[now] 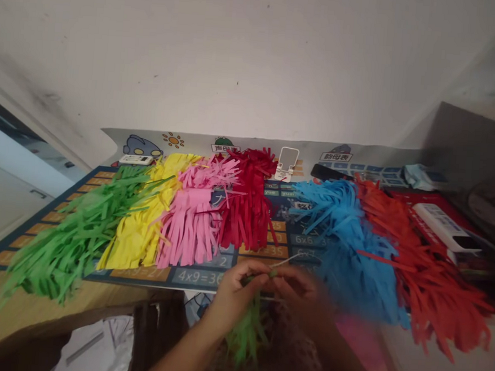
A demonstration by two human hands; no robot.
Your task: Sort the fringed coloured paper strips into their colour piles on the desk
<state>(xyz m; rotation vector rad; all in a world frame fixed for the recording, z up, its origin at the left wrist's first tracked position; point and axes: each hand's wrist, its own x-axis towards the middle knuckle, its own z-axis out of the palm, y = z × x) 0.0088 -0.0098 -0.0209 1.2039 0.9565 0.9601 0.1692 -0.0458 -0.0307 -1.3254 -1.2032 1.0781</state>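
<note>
Over the table's near edge, my left hand (238,289) is closed round the top of a green fringed paper tassel (248,335), whose strips hang below it. My right hand (297,291) meets it at the tassel's tip, thumb and finger pinched on a thin white string (295,258) there. The string's free end curves off to the right above the table. Some of the fingertips hide each other, and the right forearm is blurred.
Fringed paper bundles lie across the printed table mat (207,277): green (83,230), yellow (138,229), pink (189,226), dark red (248,208), blue (349,243) and orange-red (423,271). Behind them stands a white phone stand (287,163). An open box (144,325) sits below left.
</note>
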